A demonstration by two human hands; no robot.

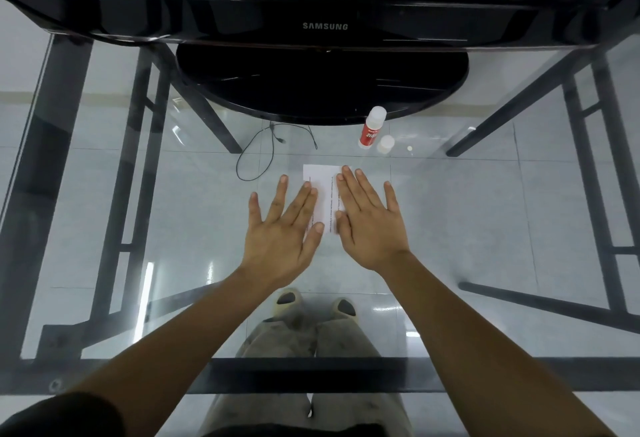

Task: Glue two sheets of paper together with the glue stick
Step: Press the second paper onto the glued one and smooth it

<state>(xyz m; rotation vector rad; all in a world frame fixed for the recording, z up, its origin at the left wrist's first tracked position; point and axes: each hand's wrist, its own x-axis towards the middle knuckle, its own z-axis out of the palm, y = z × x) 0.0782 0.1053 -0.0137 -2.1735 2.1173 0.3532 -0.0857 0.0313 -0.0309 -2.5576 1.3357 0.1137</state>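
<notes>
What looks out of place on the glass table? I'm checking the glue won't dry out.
The glue stick stands uncapped behind the paper; its cap sits apart beside it. Nothing looks spilled or damaged.

Both bare arms reach straight out, and the left hand and the right hand lie flat, palms down, fingers spread wide, side by side with thumbs close together.

The single head-worn camera looked steeply down and forward from close above a glass table, probably from a standing person, its wide lens bending the monitor at the frame's top.
</notes>
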